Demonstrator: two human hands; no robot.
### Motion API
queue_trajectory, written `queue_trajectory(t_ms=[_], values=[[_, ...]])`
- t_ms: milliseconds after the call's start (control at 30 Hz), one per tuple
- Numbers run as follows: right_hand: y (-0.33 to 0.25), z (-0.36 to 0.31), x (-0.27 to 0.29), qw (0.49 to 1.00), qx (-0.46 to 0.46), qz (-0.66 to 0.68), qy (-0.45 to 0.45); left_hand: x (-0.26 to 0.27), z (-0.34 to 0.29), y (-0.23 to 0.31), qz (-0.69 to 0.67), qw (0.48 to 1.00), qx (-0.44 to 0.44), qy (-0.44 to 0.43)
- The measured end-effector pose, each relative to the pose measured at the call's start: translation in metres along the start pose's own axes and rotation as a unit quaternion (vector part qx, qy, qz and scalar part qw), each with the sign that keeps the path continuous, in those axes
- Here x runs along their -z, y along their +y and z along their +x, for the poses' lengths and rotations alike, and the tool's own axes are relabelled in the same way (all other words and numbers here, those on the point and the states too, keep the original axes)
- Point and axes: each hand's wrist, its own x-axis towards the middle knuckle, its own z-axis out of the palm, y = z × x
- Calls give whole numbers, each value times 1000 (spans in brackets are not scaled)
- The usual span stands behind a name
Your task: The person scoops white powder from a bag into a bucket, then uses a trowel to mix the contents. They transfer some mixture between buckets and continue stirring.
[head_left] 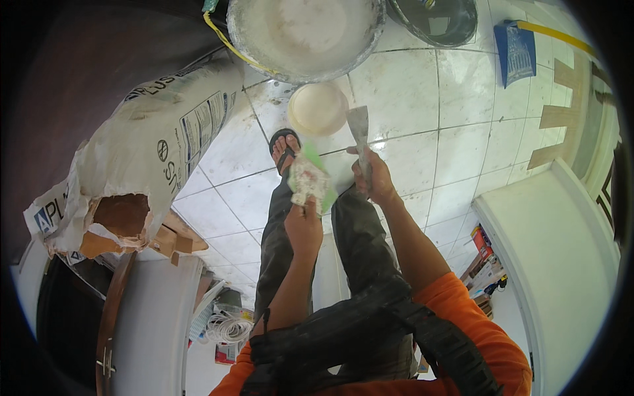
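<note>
Between my knees, my left hand (304, 231) is closed on the lower end of a flat green piece (312, 173) smeared with lumpy white paste. Whether that piece is a scraper or a small board I cannot make out. To its right, my right hand (375, 177) grips a putty knife (358, 127), its wide, whitish blade pointing up and away from me. The blade's tip is close to the right of a round cream bowl (318, 109) on the tiled floor. Behind the bowl stands a large round tub (305, 33), crusted with white material.
A torn white sack (178, 125) bulges at left beside a brown cardboard box (173, 237). At the far right are a dark bucket (439, 23), a blue dustpan (515, 56) and wood-coloured planks (561, 116). A white panel (545, 244) stands at right; coiled white cable (228, 327) lies behind.
</note>
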Motion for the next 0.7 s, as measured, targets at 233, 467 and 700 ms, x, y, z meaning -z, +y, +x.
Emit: queue_trajectory(t_ms=[233,467,700], values=[[-88,5,-8,995,-37,11,95,-40,92,78,221,925,-303,58],[-122,-89,37,970,-70,110,204,-64,139,116,153,965,-208,-36],[-112,-54,71,928,45,-295,222,-44,80,117,-51,978,-167,-117]])
